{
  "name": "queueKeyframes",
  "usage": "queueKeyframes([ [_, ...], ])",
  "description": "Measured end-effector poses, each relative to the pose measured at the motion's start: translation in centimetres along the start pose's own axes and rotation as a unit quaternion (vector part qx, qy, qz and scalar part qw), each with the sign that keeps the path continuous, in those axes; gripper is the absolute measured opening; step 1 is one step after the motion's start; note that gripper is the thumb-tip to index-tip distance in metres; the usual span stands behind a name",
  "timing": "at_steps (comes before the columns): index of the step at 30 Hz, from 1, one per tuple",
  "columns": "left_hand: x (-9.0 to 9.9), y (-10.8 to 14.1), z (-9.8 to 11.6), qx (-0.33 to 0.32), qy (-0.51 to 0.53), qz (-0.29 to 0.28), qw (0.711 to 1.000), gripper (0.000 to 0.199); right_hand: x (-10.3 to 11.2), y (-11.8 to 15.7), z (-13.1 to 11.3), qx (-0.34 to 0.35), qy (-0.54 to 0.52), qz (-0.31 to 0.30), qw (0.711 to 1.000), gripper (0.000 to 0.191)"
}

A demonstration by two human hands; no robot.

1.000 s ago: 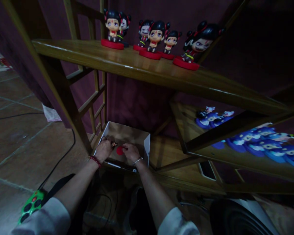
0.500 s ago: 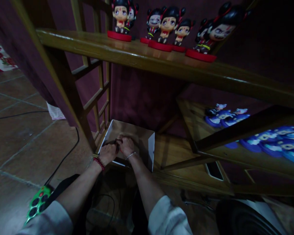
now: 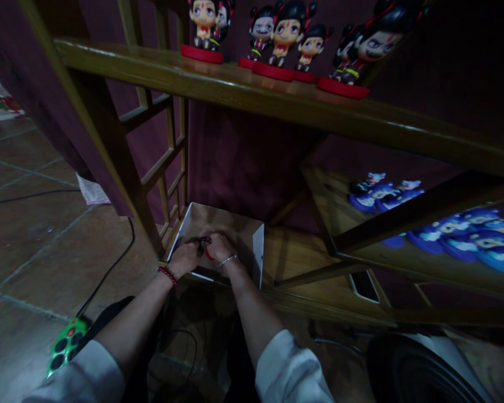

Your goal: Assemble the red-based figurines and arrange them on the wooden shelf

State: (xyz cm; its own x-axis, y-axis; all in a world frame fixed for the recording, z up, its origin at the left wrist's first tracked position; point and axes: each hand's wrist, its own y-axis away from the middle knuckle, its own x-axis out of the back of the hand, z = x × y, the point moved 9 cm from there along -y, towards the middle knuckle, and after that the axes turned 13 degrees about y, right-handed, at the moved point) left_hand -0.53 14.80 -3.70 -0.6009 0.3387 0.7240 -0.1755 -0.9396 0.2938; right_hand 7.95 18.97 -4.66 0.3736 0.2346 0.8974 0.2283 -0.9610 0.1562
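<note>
Both hands are inside a shallow open cardboard box (image 3: 246, 229) with white outer sides, on the lowest wooden shelf. My left hand (image 3: 185, 257), with a red bead bracelet at the wrist, has its fingers closed on a small dark object. Close beside it, my right hand (image 3: 218, 246) wears a silver bracelet; its fingers are curled around a small figurine (image 3: 209, 254) with a red part and a dark top. The fingers hide most of what lies between the hands, so its exact shape is unclear.
Figurines on red bases (image 3: 273, 71) line the upper shelf (image 3: 151, 68) above my hands. Blue-based figurines (image 3: 462, 238) stand on a middle shelf at right. A phone-like dark object (image 3: 364, 285) lies on the lower shelf. A green item (image 3: 65, 344) and cables are on the floor.
The view has shifted slightly. My hands stay in the box; they are a little farther apart, and more of the red part shows by my right hand.
</note>
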Motion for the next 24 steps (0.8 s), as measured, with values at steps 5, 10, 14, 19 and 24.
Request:
queueKeyframes([
  [5,-0.2,-0.3,0.7,-0.036,0.035,0.017,0.999,0.029,0.1,-0.4,2.4,-0.026,-0.102,0.032,0.994,0.019],
  [10,-0.8,-0.5,1.2,-0.034,0.032,0.0,0.999,0.033,-0.4,0.0,4.2,-0.036,-0.175,0.025,0.984,0.019],
  [14,-1.5,-0.6,1.1,-0.03,0.002,-0.018,0.999,0.032,-0.2,0.6,5.2,-0.048,-0.205,0.023,0.977,0.018],
  [19,-2.1,-0.4,1.6,-0.027,-0.025,-0.016,0.999,0.027,-0.1,1.3,6.3,-0.059,-0.214,0.024,0.975,0.019],
  [24,-2.0,-0.1,2.5,-0.009,-0.06,0.007,0.998,0.029,-0.3,1.6,7.2,-0.055,-0.242,0.032,0.968,0.021],
])
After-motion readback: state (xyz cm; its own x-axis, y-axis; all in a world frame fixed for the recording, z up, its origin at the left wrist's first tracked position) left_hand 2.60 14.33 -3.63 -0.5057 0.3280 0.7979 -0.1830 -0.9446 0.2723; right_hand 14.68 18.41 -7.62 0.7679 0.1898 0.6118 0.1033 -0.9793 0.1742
